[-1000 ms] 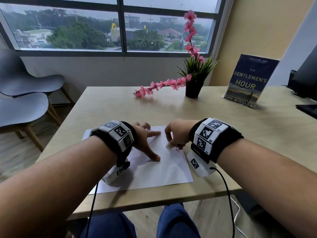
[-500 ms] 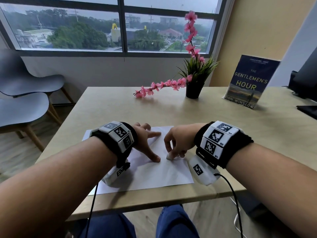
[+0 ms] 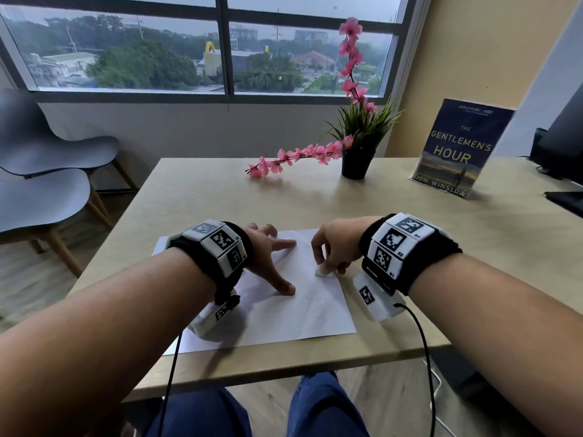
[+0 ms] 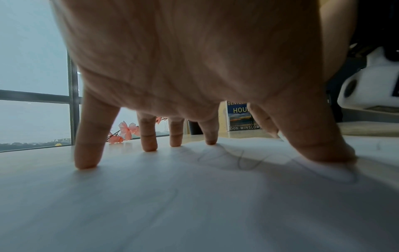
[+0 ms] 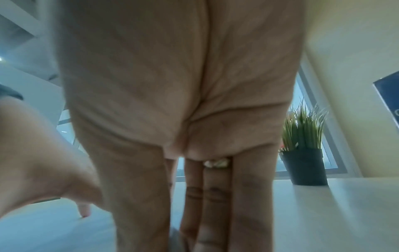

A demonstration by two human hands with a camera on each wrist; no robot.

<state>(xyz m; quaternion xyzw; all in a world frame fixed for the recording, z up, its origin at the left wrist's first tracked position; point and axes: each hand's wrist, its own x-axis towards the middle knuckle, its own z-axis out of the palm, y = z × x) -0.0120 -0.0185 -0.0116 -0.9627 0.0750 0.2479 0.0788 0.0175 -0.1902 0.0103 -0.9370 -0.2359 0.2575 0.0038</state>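
A white sheet of paper [image 3: 284, 316] lies near the front edge of the light wooden table [image 3: 220, 197]. My left hand [image 3: 279, 264] presses it flat with the fingers spread and straight; the left wrist view shows the fingertips [image 4: 86, 163] planted on the paper [image 4: 172, 213], with faint pencil lines [image 4: 239, 160] between them. My right hand [image 3: 328, 263] pinches a small white eraser [image 3: 321, 272] against the sheet's right half. In the right wrist view the right hand [image 5: 194, 196] points its fingers down at the paper, and the eraser is hidden.
A black pot of green grass and pink blossom sprays [image 3: 355, 165] stands at the back of the table. A blue book [image 3: 457, 149] is propped at the back right, beside a dark monitor [image 3: 564, 137]. Two grey chairs [image 3: 47, 190] stand to the left.
My right hand slid the eraser toward me across the paper, then back away and slightly right. The left hand has stayed in place on the sheet.
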